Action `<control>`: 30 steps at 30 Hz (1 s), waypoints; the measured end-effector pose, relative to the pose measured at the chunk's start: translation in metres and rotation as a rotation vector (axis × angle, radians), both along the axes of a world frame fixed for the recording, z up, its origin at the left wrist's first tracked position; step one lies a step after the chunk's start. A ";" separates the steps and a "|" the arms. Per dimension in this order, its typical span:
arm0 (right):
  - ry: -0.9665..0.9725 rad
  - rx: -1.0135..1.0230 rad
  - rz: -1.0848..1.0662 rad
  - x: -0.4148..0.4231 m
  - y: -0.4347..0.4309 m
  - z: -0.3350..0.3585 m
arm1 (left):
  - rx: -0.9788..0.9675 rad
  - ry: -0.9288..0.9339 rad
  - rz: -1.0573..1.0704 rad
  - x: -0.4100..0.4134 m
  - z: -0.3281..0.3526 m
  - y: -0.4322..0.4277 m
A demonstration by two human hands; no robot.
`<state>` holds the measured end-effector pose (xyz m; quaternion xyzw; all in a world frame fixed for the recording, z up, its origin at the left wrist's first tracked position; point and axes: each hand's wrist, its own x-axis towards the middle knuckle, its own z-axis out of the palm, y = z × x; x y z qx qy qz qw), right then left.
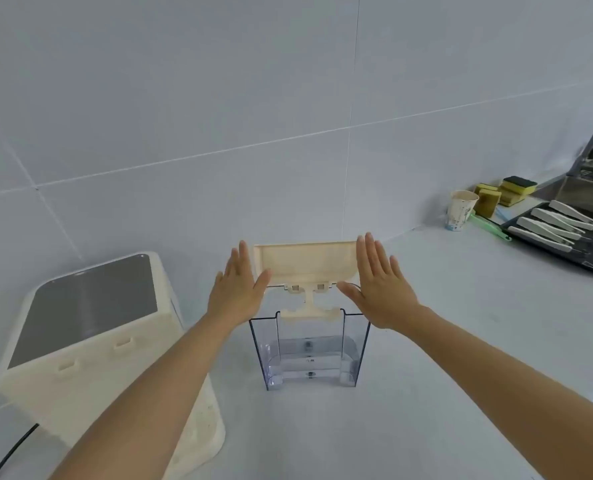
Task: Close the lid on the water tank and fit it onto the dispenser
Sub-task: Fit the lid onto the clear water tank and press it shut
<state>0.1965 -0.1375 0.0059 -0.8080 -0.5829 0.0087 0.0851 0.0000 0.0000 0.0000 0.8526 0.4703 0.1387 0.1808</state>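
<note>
Worktop [444, 341] carries everything, pale and bare under both forearms. Dispenser [91, 344] sits well left of the left hand's fingers, cream body, grey top panel, slots on its near face, black cord [14, 452] trailing at its base. Water tank [309, 351], clear plastic, stands upright just below and between both sets of fingers, apart from the dispenser. Lid [305, 263] is cream, hinged at the tank's rear edge, standing raised, not yet closed. Left hand [238, 289] is flat and spread, fingers [239, 261] extended at the lid's left end, thumb at its lower corner; right hand [380, 285] mirrors it at the right end, fingers [369, 254] straight and apart. Neither hand is clamped on anything; contact with the lid edges looks light, cannot tell for sure. Far right of the right fingers: black tray [565, 233] of utensils, sponges [506, 194], paper cup [461, 209]. Risks: uneven push from one side could twist the hinge or leave the lid half-seated; pressing down on the light tank could tip or slide it; an unlatched lid could stop the tank seating on the dispenser.
</note>
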 end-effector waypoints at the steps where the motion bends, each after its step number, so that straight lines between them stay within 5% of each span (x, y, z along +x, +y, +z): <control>1: 0.038 0.010 -0.006 -0.001 0.002 0.000 | -0.065 -0.033 0.030 0.003 0.001 0.001; 13: 0.841 0.212 -0.165 -0.010 0.028 0.021 | -0.472 -0.378 0.212 0.028 0.030 0.007; 30: 1.060 0.411 -0.246 -0.020 0.007 0.026 | -0.536 -0.510 0.198 0.011 0.041 -0.017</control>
